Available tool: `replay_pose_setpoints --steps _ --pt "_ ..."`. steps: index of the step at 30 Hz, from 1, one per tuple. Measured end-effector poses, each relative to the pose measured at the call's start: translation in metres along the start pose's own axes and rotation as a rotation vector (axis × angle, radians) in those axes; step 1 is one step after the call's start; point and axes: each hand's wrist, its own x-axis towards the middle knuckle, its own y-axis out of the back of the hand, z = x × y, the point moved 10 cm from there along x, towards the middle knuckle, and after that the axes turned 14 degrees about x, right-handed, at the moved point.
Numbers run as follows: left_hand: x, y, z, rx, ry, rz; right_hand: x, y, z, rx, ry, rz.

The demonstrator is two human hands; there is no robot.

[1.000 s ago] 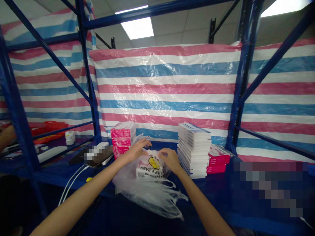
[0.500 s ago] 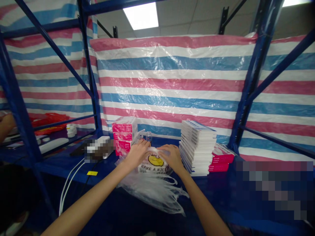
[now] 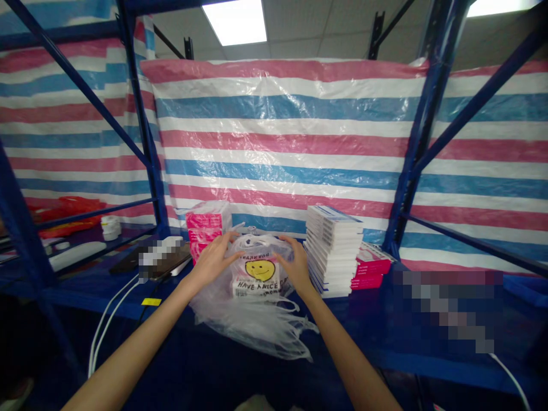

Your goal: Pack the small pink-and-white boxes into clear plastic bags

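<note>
One bag, between left grip and right grip

1. Left hand and right hand, fingers spread, at either side of a smiley bag.
2. Crumpled plastic at its near side.
3. Pink boxes to the left.
4. White stack to the right, red boxes beside it.
5. Striped sheet at the far side.

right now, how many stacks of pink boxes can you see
2. One pink box stack stands beyond the left hand; the other pink stack is partly behind the white stack, right of the right hand. More could be hidden behind the smiley plastic bag.
</note>
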Motion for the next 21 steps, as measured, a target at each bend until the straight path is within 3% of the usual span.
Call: replay_pose_setpoints --steps 3,6,10,15,18,21 --pt "0.011 0.002 0.014 0.012 -0.042 -0.04 -0.004 -0.008 -0.01 -0.039 0.025 -0.075" --pt "0.016 0.01 0.015 0.059 -0.021 -0.01 -0.007 0.009 -0.006 0.055 0.006 0.038" --pt "0.007 0.025 -0.008 0.096 0.123 0.132 -0.009 0.04 0.009 0.173 -0.042 0.232" --pt "-0.014 0.022 -0.042 0.018 0.356 0.193 -0.015 0.056 0.011 0.206 -0.074 0.367" --pt "-0.029 0.043 -0.028 0.037 0.286 0.448 -0.025 0.062 -0.018 0.053 0.071 0.455" --pt "-0.038 0.063 0.013 0.119 0.042 0.634 -0.034 0.05 -0.069 -0.133 0.383 0.417"
